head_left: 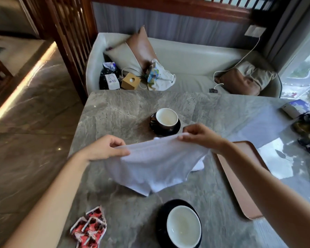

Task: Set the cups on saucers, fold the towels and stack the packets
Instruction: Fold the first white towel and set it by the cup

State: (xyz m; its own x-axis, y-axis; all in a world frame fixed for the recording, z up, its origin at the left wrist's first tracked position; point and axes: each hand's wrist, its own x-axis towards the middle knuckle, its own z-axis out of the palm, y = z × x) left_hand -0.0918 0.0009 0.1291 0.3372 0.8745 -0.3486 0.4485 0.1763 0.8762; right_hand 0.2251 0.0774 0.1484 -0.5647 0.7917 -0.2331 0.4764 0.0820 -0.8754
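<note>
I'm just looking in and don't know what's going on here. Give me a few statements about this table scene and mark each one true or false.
1. Both hands hold the white towel up by its top edge, left hand and right hand. True.
2. The far cup stands on a dark saucer. True.
3. The near cup is full of coffee. False: it looks empty, with a pale inside.
4. The red packets lie on the brown tray. False: they lie on the stone table, near its left edge.
5. The tray lies to the right of the towel. True.
</note>
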